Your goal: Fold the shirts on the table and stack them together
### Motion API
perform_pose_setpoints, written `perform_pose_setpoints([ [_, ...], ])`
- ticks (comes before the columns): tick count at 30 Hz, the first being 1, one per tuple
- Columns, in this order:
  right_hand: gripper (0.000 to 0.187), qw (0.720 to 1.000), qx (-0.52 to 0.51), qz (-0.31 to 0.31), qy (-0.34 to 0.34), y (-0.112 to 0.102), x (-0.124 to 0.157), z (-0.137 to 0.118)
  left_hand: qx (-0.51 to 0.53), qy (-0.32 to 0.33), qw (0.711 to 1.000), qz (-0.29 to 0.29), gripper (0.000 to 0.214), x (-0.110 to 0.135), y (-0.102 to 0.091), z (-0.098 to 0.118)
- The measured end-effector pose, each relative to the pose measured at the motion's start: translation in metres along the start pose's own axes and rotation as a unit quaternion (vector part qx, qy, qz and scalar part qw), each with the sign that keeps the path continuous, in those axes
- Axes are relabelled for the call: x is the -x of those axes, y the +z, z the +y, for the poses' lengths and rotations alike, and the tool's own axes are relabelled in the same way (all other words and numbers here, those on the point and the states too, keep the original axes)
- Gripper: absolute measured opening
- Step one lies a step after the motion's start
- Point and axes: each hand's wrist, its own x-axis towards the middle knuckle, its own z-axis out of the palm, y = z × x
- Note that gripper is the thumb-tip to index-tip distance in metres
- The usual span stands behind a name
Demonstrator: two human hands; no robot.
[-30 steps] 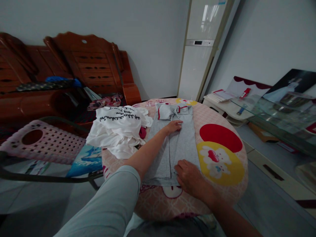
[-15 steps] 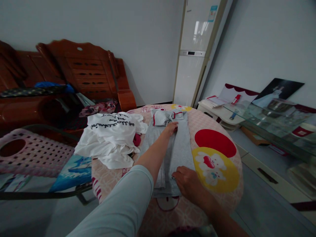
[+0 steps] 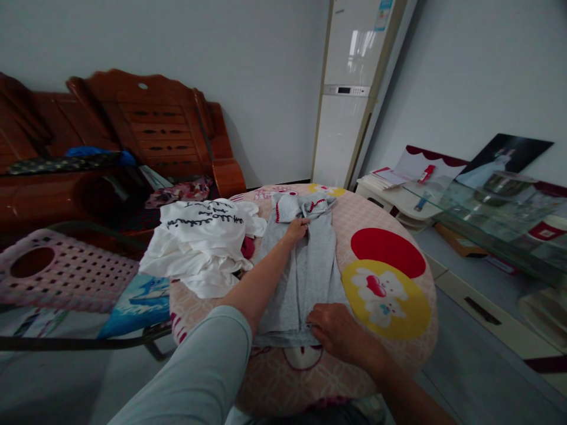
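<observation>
A light grey shirt (image 3: pixel 321 260) with red-stitched trim at its collar lies lengthwise on the round table, its sides turned in towards the middle. My left hand (image 3: pixel 297 229) is closed on the cloth just below the collar, its forearm stretched across the left part of the shirt. Near the bottom hem, my right hand (image 3: pixel 332 327) has its fingers curled onto the edge of a folded side. The fingertips of the right hand are partly hidden. Left of the shirt, a crumpled white shirt (image 3: pixel 199 248) with black lettering lies in a heap, touching nothing in my hands.
The patterned tablecloth (image 3: pixel 398 360) covers the round table. A wooden bench (image 3: pixel 155 136) stands behind at left, beside a pink woven chair (image 3: pixel 80 271). On the right are a glass shelf (image 3: pixel 487 218) and a cabinet (image 3: pixel 482 313). A tall white appliance (image 3: pixel 341 130) fills the corner.
My left hand has shifted slightly left with the cloth. The shirt's right side has been drawn inward and now looks narrower and more wrinkled. My right hand stays near the hem.
</observation>
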Motion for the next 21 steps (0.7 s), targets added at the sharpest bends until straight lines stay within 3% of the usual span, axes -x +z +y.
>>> perform_pose_setpoints([
  [10, 0.020, 0.992, -0.107, 0.062, -0.001, -0.002, 0.002, 0.013, -0.181, 0.044, 0.981, 0.050, 0.033, 0.011, 0.006, 0.008],
  [12, 0.021, 0.985, -0.115, 0.119, 0.039, 0.000, 0.002, 0.022, -0.202, 0.053, 0.977, 0.039, 0.027, 0.014, 0.007, 0.006],
  [16, 0.021, 0.947, -0.034, 0.242, 0.208, -0.002, 0.001, 0.052, -0.230, 0.066, 0.971, 0.026, 0.027, 0.014, 0.006, 0.004],
  [18, 0.023, 0.934, 0.014, 0.235, 0.267, -0.007, -0.004, 0.067, -0.239, 0.069, 0.968, 0.026, 0.030, 0.015, 0.006, 0.004],
  [21, 0.030, 0.943, 0.045, 0.183, 0.273, -0.016, -0.018, 0.083, -0.247, 0.073, 0.966, 0.030, 0.035, 0.017, 0.006, 0.004],
])
